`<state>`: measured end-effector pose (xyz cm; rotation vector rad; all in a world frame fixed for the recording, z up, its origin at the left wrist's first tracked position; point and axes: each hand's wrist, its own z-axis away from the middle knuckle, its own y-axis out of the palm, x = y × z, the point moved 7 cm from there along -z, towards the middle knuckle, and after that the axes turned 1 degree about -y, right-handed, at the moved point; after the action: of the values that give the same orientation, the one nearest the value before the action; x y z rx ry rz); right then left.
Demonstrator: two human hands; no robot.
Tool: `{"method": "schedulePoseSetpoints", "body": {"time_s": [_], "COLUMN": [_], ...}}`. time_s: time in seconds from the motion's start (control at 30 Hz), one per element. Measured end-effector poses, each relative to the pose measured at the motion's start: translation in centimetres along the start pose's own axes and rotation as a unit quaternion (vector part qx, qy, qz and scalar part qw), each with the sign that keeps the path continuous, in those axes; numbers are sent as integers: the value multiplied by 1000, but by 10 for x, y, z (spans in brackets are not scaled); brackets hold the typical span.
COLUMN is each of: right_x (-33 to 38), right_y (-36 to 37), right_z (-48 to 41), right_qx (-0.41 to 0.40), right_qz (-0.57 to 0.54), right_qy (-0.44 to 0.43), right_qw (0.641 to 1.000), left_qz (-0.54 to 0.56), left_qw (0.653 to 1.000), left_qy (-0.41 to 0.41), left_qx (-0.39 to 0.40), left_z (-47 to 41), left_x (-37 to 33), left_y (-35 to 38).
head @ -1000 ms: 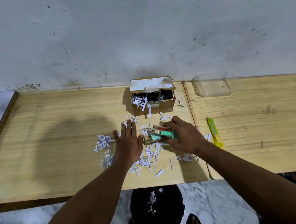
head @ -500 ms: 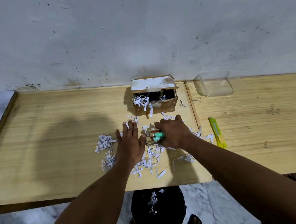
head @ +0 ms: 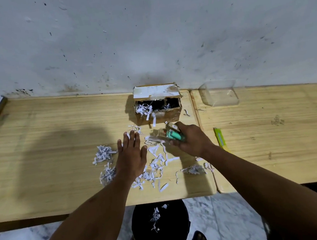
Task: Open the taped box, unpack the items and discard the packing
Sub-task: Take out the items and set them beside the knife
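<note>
Right hand [head: 191, 142] moving bundle of items [head: 172, 134] rightward, away from left hand [head: 131, 155]; gap between them widening since earlier frame. Right hand gripping bundle, teal tube among small cartons, just in front of open box [head: 159, 116]. Left hand lying flat, fingers straight, on shredded paper [head: 157, 163] littering surface [head: 52, 146]. Yellow cutter [head: 220, 138] lying to right. Black bin [head: 176, 221] standing below surface edge, holding shreds.

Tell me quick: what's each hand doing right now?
Left hand: open, flat on the table among paper shreds.
Right hand: closed, holding a bundle of small items.
</note>
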<state>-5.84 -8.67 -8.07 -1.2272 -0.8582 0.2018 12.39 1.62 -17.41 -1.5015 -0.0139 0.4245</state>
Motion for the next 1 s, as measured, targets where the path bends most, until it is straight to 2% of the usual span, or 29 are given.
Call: {"method": "schedulePoseSetpoints", "body": {"time_s": [0.1,0.23,0.33,0.47,0.57,0.73,0.93,1.0], "right_x": [-43,-126,-180,-220,-229,-220,-212,-210], "right_y": [-32,-67,-79,-80,-76,-66,-36,-30], "right_z": [17,58,89,115,117,110,107,108], "right_qx": [-86,-179,-161,-138,-148,-158,-83,-82], "right_qz": [-41,-5,53,88,82,54,155,158], "right_qy": [86,252,370,453,475,463,431,433], "right_qw": [992,951,913,876,863,870,885,883], "left_qz": [10,8,8,-1,4,0,4,6], "left_qw": [1000,1000,1000,1000,999,999,1000,1000], "left_qy": [1,2,6,10,16,15,12,12], "left_qx": [2,-6,-17,-29,-36,-34,-27,-28], "left_z": [0,-1,-3,-3,-2,-3,-4,-3], "left_x": [0,1,-1,-2,-2,-2,0,2], "left_y": [-1,-2,-2,-3,-4,-3,-2,-1]}}
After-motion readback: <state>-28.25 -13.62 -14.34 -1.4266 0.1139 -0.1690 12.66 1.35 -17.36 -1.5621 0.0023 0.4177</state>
